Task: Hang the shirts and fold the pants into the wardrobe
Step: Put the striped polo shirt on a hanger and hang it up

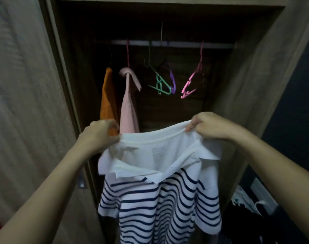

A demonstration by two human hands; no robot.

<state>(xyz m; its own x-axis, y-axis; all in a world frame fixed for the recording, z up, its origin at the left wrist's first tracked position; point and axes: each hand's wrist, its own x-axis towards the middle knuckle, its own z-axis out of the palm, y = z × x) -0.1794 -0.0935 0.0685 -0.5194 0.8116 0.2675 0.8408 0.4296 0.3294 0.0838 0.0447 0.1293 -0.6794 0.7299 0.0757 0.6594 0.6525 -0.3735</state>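
The left hand (99,136) and right hand (209,126) are pinching the striped shirt (159,199) by opposite neckline edges, holding it stretched before the open wardrobe (241,88), below the empty hangers (161,86) on the rail (182,44).

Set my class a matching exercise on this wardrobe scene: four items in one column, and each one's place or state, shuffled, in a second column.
Items: 1 striped shirt; 2 orange shirt; 3 green hanger; 4 pink hanger.
States: A empty, rightmost on the rail; B gripped by left hand and right hand; C hanging leftmost; D empty, beside the purple hanger.
Pairs: 1-B, 2-C, 3-D, 4-A.
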